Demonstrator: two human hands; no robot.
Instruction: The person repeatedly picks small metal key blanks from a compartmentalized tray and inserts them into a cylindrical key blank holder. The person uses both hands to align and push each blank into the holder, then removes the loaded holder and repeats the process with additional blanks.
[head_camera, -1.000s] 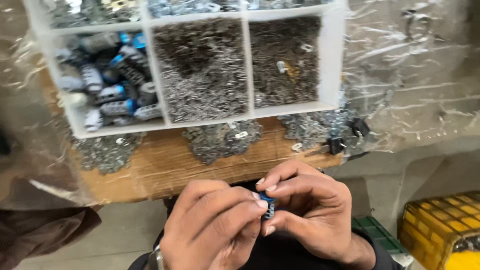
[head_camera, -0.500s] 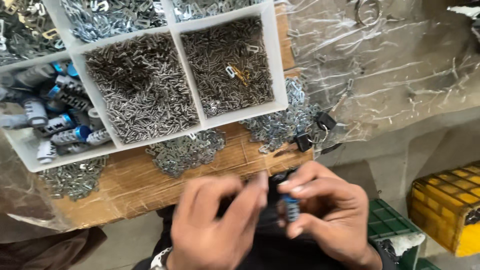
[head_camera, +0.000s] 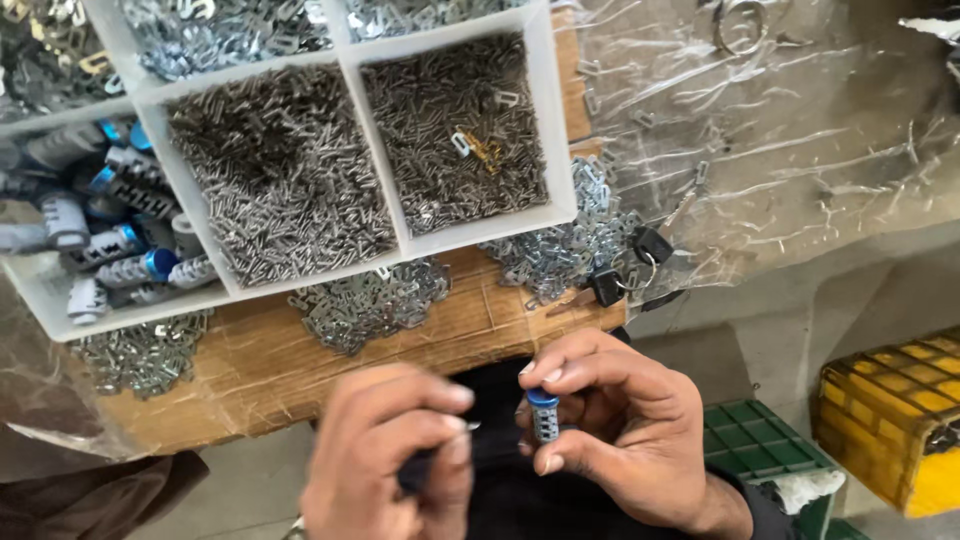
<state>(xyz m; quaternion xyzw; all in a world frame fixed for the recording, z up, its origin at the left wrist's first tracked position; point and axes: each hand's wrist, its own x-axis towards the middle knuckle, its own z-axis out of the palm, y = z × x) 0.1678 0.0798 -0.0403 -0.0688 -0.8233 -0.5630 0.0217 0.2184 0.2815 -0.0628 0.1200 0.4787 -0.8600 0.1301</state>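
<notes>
Right hand (head_camera: 620, 430) pinches small lock cylinder (head_camera: 542, 415) between thumb and fingertips, at 6 o'clock below wooden bench edge (head_camera: 470, 330). Cylinder's long axis upright, blue cap toward 12. Left hand (head_camera: 395, 455) blurred, fingers pressed together on thin metal piece (head_camera: 470, 427), tip toward cylinder; dark object beneath hard to identify.

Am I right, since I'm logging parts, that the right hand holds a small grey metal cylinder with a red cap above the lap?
Not quite: in the head view the right hand holds a small grey metal cylinder with a blue cap, not red.
</notes>
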